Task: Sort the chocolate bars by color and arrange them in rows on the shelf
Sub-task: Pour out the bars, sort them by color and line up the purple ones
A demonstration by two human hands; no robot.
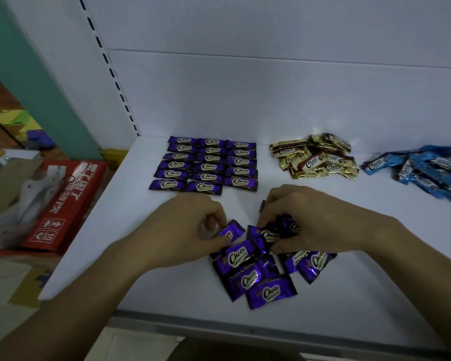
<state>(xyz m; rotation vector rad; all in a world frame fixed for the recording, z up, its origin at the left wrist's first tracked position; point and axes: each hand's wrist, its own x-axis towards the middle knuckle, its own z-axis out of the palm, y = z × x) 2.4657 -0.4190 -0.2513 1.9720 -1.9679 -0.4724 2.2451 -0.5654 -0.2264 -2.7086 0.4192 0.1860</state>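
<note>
Left hand (190,225) is pinching one purple bar (231,231), right hand (310,217) is gripping a second bar (270,234); a bump could be messing the tidy rows (206,165).

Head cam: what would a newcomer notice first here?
Both hands meet near the front of the shelf over a loose purple heap: the left hand pinches one purple bar, and the right hand grips bars at the heap's top. Behind them a neat purple grid sits at back left, with a jumbled gold pile and blue pile to its right.
</note>
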